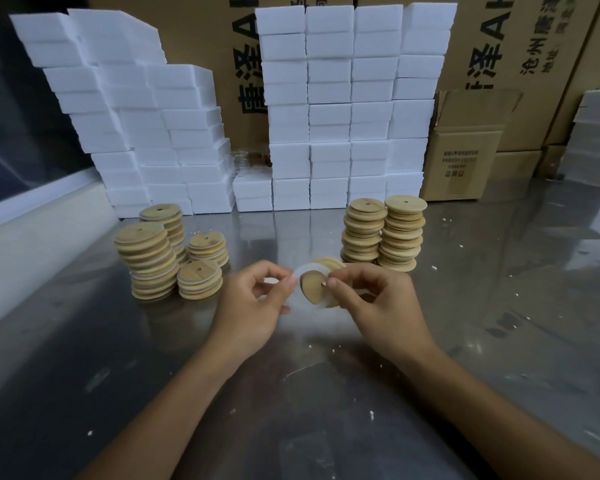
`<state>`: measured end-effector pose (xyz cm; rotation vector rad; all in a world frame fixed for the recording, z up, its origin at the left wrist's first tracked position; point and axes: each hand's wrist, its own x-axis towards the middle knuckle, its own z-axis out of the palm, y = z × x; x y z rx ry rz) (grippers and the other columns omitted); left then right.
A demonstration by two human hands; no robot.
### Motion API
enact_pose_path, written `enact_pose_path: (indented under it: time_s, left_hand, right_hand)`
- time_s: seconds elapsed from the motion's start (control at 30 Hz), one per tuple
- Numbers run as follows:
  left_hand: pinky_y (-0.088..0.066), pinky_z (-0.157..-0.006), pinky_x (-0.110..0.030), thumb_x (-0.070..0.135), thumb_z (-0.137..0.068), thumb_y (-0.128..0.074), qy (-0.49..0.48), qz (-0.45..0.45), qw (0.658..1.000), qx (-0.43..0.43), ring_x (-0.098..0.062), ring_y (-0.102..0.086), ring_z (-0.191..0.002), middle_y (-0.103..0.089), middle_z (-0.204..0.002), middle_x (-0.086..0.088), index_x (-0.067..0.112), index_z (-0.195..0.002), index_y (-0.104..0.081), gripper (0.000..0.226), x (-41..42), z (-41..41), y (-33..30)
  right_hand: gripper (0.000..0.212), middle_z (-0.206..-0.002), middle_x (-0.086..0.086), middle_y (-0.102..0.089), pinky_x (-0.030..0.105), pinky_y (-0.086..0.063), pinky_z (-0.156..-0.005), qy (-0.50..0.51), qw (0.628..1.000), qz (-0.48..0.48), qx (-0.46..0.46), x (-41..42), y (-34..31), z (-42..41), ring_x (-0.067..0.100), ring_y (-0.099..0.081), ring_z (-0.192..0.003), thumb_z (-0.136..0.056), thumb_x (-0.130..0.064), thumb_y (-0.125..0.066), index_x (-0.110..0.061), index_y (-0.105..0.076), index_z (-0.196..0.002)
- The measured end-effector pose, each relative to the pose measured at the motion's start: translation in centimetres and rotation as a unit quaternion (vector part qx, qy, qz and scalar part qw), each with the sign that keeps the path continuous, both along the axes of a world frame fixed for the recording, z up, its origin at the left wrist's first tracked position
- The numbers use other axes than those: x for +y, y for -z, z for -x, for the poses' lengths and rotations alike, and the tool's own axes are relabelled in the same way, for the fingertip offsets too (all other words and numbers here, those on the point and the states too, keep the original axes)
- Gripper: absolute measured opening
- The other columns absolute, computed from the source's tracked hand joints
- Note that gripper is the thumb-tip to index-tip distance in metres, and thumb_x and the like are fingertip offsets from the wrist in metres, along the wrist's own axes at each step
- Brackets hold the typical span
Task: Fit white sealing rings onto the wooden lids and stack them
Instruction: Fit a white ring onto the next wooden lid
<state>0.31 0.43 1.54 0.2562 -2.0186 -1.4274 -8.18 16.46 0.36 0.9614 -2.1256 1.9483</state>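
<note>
Printed cardboard boxes (201,36) stand at the back, and in front of them rise two walls of white foam blocks (347,109), one leaning at the left and one straighter in the middle. A small open carton (465,157) stands just right of the blocks. All of this rests on a shiny metal tabletop (291,393) flecked with white crumbs. On the left stand four stacks of wooden lids (149,261), of uneven height; on the right stand two taller stacks (383,233) side by side. Above the tabletop, between these groups, the right hand (374,303) grips a wooden lid (314,284) on edge, fingers curled round it. The left hand (257,299) pinches a white ring (300,271) between thumb and fingers, the ring lying against the lid's upper left rim.
</note>
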Motion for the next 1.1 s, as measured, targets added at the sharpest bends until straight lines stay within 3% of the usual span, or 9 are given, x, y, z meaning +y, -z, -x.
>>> enact_pose_path:
  time_s: [0.2,0.33,0.43,0.5,0.6,0.7,0.8,0.93,1.1]
  left_hand:
    - [-0.054,-0.068,-0.021,0.007,-0.090,-0.064,0.077,0.062,0.995,-0.010,-0.004,-0.063,-0.077,-0.068,-0.109,0.007,0.017,-0.073,-0.064,0.020,0.1,-0.3,-0.5]
    - [-0.053,-0.074,-0.018,0.006,-0.090,-0.063,0.129,0.031,0.990,-0.041,-0.004,-0.067,-0.094,-0.061,-0.125,0.007,0.016,-0.075,-0.064,0.019,-0.4,-0.7,-0.6]
    - [-0.059,-0.080,-0.036,0.010,-0.092,-0.061,0.139,-0.017,0.989,-0.050,-0.021,-0.068,-0.098,-0.067,-0.114,-0.005,0.008,-0.079,-0.063,0.013,-0.4,-0.7,-0.5]
    - [-0.060,-0.075,-0.046,0.008,-0.093,-0.059,0.120,-0.046,0.991,-0.039,-0.027,-0.069,-0.090,-0.066,-0.100,-0.015,0.004,-0.082,-0.063,0.012,-0.2,-0.6,-0.4]
    - [-0.061,-0.063,-0.042,0.004,-0.093,-0.059,0.084,-0.070,0.994,-0.022,-0.028,-0.071,-0.080,-0.068,-0.089,-0.016,0.004,-0.082,-0.060,0.011,0.3,-0.3,-0.1]
    - [-0.061,-0.058,-0.043,0.008,-0.093,-0.061,0.063,-0.054,0.996,-0.021,-0.026,-0.071,-0.078,-0.069,-0.087,-0.010,0.010,-0.082,-0.056,0.012,0.6,0.0,0.3]
    - [-0.060,-0.057,-0.045,0.010,-0.093,-0.062,0.059,-0.046,0.997,-0.020,-0.021,-0.072,-0.078,-0.068,-0.085,-0.002,0.019,-0.078,-0.057,0.018,1.0,0.1,0.7]
    - [-0.060,-0.054,-0.039,0.013,-0.090,-0.067,0.062,-0.040,0.997,-0.002,-0.021,-0.074,-0.075,-0.069,-0.085,0.002,0.026,-0.078,-0.058,0.019,1.5,0.2,0.9]
    - [-0.060,-0.055,-0.041,0.018,-0.083,-0.075,0.047,-0.039,0.998,0.002,-0.022,-0.074,-0.072,-0.070,-0.086,0.000,0.033,-0.077,-0.059,0.023,1.9,0.4,1.3]
  right_hand:
    - [0.026,-0.090,-0.006,-0.074,0.027,-0.058,-0.072,0.008,1.000,-0.006,-0.011,0.0,0.3,0.2,0.016,-0.070,-0.085,-0.076,-0.024,-0.084,-0.020,-0.072,-0.099]
    - [0.022,-0.088,-0.005,-0.075,0.031,-0.060,-0.073,-0.006,1.000,0.000,-0.012,0.1,0.3,0.4,0.016,-0.071,-0.083,-0.077,-0.023,-0.084,-0.020,-0.074,-0.096]
    - [0.013,-0.084,0.000,-0.075,0.039,-0.061,-0.072,-0.055,0.999,0.000,0.002,0.0,0.4,0.1,0.021,-0.072,-0.080,-0.082,-0.020,-0.079,-0.013,-0.075,-0.093]
    - [0.011,-0.082,0.003,-0.075,0.036,-0.060,-0.066,-0.077,0.997,0.009,-0.003,-0.2,0.5,-0.1,0.022,-0.071,-0.077,-0.085,-0.019,-0.075,-0.011,-0.075,-0.091]
    - [0.006,-0.077,0.002,-0.074,0.024,-0.055,-0.058,-0.090,0.995,0.028,-0.020,-0.3,0.5,0.0,0.012,-0.068,-0.069,-0.088,-0.016,-0.070,-0.011,-0.074,-0.088]
    - [0.008,-0.072,0.000,-0.073,0.022,-0.053,-0.055,-0.073,0.996,0.038,-0.026,-0.4,0.7,0.0,0.009,-0.067,-0.064,-0.091,-0.014,-0.068,-0.010,-0.072,-0.085]
    - [0.009,-0.073,0.000,-0.073,0.024,-0.051,-0.053,-0.047,0.998,0.046,-0.017,-0.5,0.8,-0.1,0.010,-0.066,-0.063,-0.092,-0.018,-0.069,-0.011,-0.072,-0.086]
    - [0.005,-0.076,-0.002,-0.073,0.037,-0.056,-0.058,-0.013,0.999,0.052,0.005,-0.5,0.9,-0.1,0.014,-0.067,-0.066,-0.091,-0.019,-0.070,-0.017,-0.074,-0.089]
    - [0.005,-0.076,-0.003,-0.075,0.032,-0.054,-0.062,-0.013,0.999,0.044,0.003,-0.3,0.9,0.0,0.011,-0.067,-0.068,-0.088,-0.016,-0.073,-0.017,-0.078,-0.089]
